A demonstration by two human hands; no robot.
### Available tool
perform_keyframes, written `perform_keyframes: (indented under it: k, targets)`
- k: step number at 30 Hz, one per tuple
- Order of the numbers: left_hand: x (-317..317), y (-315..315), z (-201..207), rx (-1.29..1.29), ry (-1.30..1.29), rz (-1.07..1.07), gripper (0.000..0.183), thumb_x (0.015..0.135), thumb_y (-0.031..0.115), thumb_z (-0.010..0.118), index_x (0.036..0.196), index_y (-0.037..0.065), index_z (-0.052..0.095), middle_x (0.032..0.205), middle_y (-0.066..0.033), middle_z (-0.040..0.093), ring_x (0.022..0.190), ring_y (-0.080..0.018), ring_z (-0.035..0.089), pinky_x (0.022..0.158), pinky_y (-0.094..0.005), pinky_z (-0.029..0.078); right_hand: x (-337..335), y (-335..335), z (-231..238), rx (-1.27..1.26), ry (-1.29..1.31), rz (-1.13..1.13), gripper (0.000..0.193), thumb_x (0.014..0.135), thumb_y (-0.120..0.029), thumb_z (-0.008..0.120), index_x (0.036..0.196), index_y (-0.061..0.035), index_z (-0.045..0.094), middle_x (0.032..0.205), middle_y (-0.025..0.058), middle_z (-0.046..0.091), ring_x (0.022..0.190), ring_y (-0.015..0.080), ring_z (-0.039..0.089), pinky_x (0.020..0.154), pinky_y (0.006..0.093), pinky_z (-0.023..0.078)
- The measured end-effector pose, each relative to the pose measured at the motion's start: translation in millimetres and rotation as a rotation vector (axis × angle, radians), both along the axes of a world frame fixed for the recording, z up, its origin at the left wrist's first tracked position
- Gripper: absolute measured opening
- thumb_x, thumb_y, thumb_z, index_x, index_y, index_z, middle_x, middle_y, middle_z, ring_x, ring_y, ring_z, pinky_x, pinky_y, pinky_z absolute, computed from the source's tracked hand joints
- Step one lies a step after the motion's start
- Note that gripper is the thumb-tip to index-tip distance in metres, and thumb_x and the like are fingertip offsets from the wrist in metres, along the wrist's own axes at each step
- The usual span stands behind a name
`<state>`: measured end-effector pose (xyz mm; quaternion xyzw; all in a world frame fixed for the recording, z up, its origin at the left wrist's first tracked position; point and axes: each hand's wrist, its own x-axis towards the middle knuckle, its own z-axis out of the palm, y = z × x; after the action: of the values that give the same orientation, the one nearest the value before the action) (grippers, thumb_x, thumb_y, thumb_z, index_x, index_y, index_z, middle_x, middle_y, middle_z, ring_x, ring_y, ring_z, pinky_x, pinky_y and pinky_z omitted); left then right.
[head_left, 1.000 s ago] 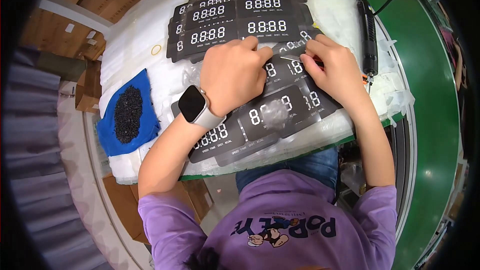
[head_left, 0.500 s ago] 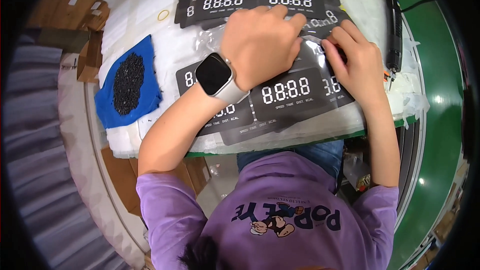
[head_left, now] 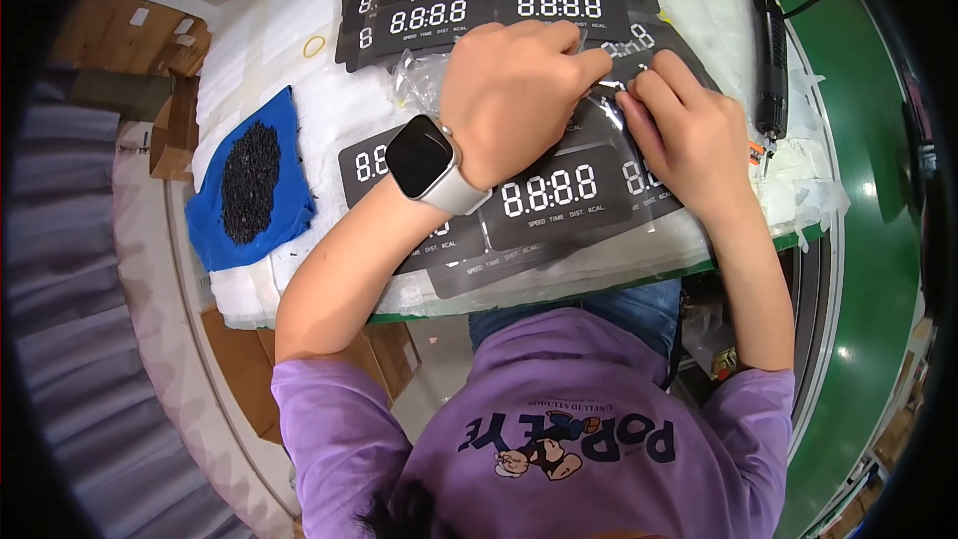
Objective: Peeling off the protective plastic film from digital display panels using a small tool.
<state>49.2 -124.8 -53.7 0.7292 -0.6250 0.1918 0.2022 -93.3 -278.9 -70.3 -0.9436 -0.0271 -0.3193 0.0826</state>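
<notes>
My left hand (head_left: 514, 90), with a watch (head_left: 423, 160) on its wrist, is closed above a pile of dark display panels printed with white digits. Its thumb and fingertips pinch at transparent plastic film (head_left: 611, 90). Just to the right, my right hand (head_left: 687, 130) is closed too, its bent fingers pinching the same film close to the left fingertips. Under both hands lies a display panel (head_left: 551, 194), overlapping others. The exact spot of each grip is partly hidden by the fingers. Crumpled plastic film (head_left: 421, 78) lies beside my left hand.
More display panels (head_left: 429, 16) are stacked at the far side of the white-covered table (head_left: 249, 65). A blue cloth (head_left: 208, 212) holds a heap of small black pieces (head_left: 251, 180) at left. A black corded electric screwdriver (head_left: 769, 60) and orange-handled cutters (head_left: 758, 154) lie at right.
My right hand has shifted slightly left, bringing its fingertips nearer the left hand's. The film between them is now more bunched. The whole view has shifted a little.
</notes>
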Motion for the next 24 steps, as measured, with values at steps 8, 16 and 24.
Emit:
perform_keyframes:
  k: [8, 16, 24]
  targets:
    - [2.0, -3.3, -3.4, 0.001, -0.052, -0.014, 0.009, 0.077, 0.011, 0.076, 0.083, 0.013, 0.069, 0.075, -0.0025, 0.061, 0.067, -0.0253, 0.064, 0.06, -0.0371, 0.05, 0.8, 0.1, -5.0, 0.019, 0.024, 0.009, 0.02, 0.081, -0.009, 0.075, 0.1, -0.0103, 0.066, 0.095, 0.0051, 0.06, 0.061, 0.0247, 0.066, 0.053, 0.0378, 0.052]
    - [20.6, 28.1, 24.8, 0.217, 0.167, -0.129, 0.008, 0.086, 0.006, 0.066, 0.089, 0.006, 0.058, 0.083, -0.0096, 0.061, 0.075, -0.0325, 0.066, 0.064, -0.0424, 0.05, 2.2, 0.4, -1.9, -0.008, 0.183, -0.017, 0.031, 0.082, -0.011, 0.074, 0.112, -0.016, 0.074, 0.1, 0.0033, 0.064, 0.066, 0.0268, 0.069, 0.057, 0.0402, 0.055]
    - [28.4, 183.7, 89.2, 0.137, 0.597, 0.197, 0.011, 0.089, 0.006, 0.062, 0.087, 0.0, 0.054, 0.081, -0.008, 0.053, 0.076, -0.0194, 0.053, 0.071, -0.0305, 0.044, 2.7, -5.9, -3.1, 0.014, 0.215, 0.003, 0.029, 0.085, -0.013, 0.072, 0.113, -0.0167, 0.075, 0.1, 0.0035, 0.064, 0.068, 0.0276, 0.069, 0.061, 0.0401, 0.056]
